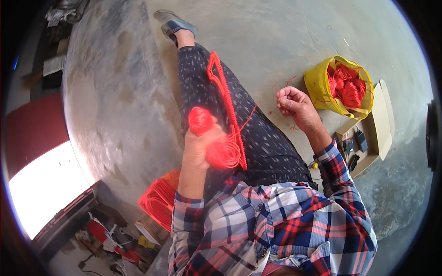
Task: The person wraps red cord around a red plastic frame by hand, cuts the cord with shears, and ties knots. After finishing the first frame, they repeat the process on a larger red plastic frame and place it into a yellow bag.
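My left hand [199, 146] is closed round the narrow middle of a bundle of red thread [223, 152], over my lap. The bundle bulges out at both sides of the fist. A loose strand rises from it toward the right. My right hand [297, 106] is raised beside my right leg, fingers curled in a pinch, with thin red thread [291, 81] at the fingertips. Where exactly the thread passes between them is hard to see. Along my thigh lies a long, narrow red piece [225, 99] with a ridged edge and an angled far end.
A yellow bucket-like bag [317, 87] full of red thread bundles [348, 89] stands at right. Next to it an open cardboard box [368, 158] holds black devices. By my left elbow is a stack of red ridged pieces [159, 200]. Odds and ends lie at lower left.
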